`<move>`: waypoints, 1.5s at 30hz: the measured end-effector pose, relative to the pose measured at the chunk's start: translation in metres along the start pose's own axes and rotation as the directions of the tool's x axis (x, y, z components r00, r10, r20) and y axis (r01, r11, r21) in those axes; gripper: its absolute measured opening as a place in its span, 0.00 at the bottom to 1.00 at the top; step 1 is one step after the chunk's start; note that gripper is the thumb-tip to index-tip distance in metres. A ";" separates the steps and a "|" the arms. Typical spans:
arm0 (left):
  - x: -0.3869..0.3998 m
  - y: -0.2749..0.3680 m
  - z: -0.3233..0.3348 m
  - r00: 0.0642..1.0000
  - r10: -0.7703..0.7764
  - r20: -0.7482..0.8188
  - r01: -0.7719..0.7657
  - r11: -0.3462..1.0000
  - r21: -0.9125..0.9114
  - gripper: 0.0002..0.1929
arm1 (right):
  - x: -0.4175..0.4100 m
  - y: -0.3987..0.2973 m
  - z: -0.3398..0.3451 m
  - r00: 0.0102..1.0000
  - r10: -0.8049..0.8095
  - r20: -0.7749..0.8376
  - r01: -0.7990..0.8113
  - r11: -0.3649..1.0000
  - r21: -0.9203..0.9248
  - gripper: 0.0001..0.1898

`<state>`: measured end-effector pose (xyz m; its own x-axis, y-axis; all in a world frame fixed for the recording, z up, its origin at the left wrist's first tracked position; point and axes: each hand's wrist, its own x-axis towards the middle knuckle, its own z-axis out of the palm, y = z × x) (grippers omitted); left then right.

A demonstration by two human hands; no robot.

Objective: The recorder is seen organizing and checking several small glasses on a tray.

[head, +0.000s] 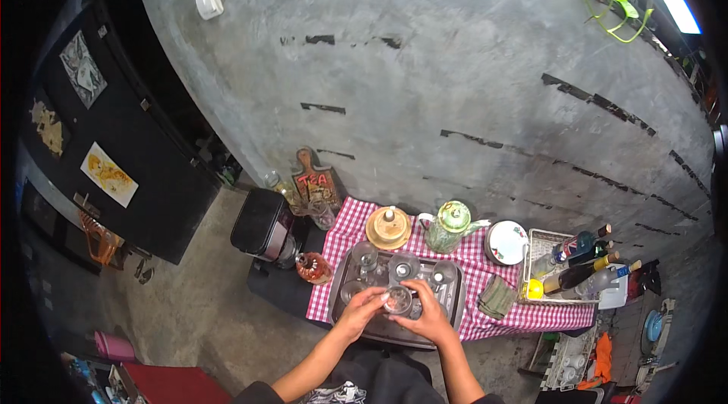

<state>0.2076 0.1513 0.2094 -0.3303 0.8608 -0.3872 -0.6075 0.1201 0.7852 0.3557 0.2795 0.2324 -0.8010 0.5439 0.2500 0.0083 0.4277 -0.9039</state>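
Observation:
Between my two hands is a clear drinking glass [397,300], held above the front part of a dark metal tray [462,306]. The fingers of my left hand [364,310] press against its left side. My right hand [425,313] curves around its right side, thumb below and fingers above. More glasses stand on the tray, among them one at the back left [364,256], one at the back middle [404,268] and one at the right [443,273]. Behind the tray are a green patterned teapot [449,227] and a round wooden lidded container [389,227].
A red checkered cloth [352,211] covers the table. To the right are stacked plates [507,242], a folded cloth [497,296] and a wicker basket [560,300] of bottles. A red patterned bottle [313,268] and black coffee maker [260,223] stand left. A grey wall rises behind.

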 end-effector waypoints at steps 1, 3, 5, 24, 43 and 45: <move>0.002 0.004 0.000 1.000 0.020 0.024 -0.019 1.000 -0.019 0.19 | 0.002 -0.001 0.003 1.000 0.012 -0.008 -0.012 1.000 0.019 0.39; 0.007 0.007 -0.004 0.999 0.006 0.033 -0.004 0.999 -0.037 0.19 | 0.007 -0.002 0.009 0.998 -0.024 -0.058 0.022 0.999 -0.030 0.39; 0.012 0.009 -0.008 0.997 0.037 0.065 -0.034 0.998 -0.044 0.19 | 0.011 -0.009 0.013 0.997 0.009 -0.076 -0.011 1.000 -0.026 0.40; 0.029 0.003 0.026 0.958 -0.101 0.270 0.065 0.988 0.140 0.18 | -0.034 -0.006 0.011 0.902 0.178 -0.394 -0.213 0.976 -0.048 0.37; 0.020 -0.027 0.079 0.988 0.015 0.154 -0.042 0.984 0.172 0.20 | -0.048 0.016 -0.061 0.978 0.098 -0.182 -0.103 0.995 -0.018 0.35; 0.015 -0.030 0.080 0.994 0.024 0.109 -0.060 0.938 0.342 0.20 | -0.053 0.022 -0.062 0.981 0.109 -0.162 -0.107 0.994 0.021 0.34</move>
<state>0.2789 0.2000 0.2186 -0.2636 0.9123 -0.3135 -0.3032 0.2301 0.9247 0.4354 0.3052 0.2209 -0.6879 0.6969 0.2028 0.0818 0.3520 -0.9324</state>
